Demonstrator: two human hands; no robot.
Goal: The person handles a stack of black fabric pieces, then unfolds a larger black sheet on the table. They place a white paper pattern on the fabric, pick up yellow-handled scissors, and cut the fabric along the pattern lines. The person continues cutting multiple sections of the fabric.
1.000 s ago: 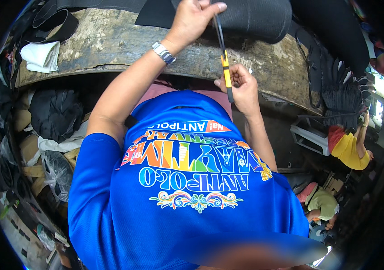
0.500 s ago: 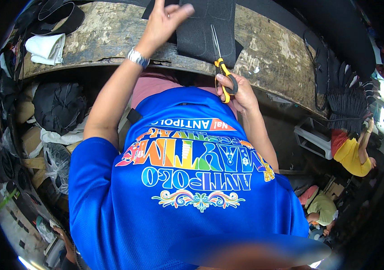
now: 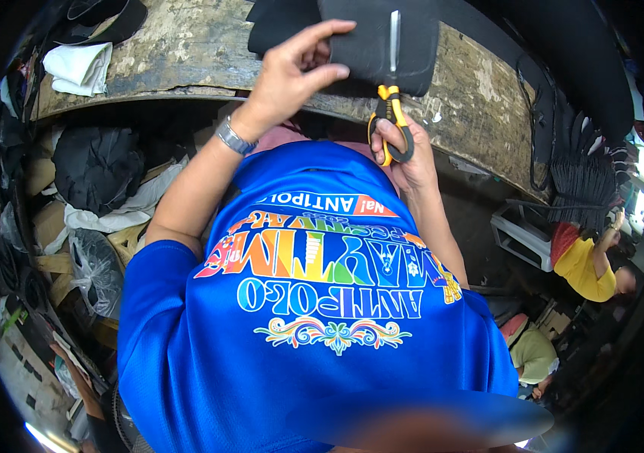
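Gripping the near edge of a black sheet (image 3: 375, 41), the left hand (image 3: 295, 72) is pinching it between thumb and curled fingers, with the forefinger lying stretched along the top. The sheet is lying on the worn bench (image 3: 480, 90), right in front of the person and a little over the bench's near edge. The right hand (image 3: 405, 151) is closed through the yellow loops of a pair of scissors (image 3: 391, 83), thumb in one loop and fingers in the other; the blades are pointing away over the sheet and are looking pressed together, lying on or just above the black surface. A watch (image 3: 233, 137) is sitting on the left wrist. Off to the left on the bench, a folded white cloth (image 3: 78, 66) is resting well apart from both hands. Down to the right, another person in yellow (image 3: 586, 268) is bending over.
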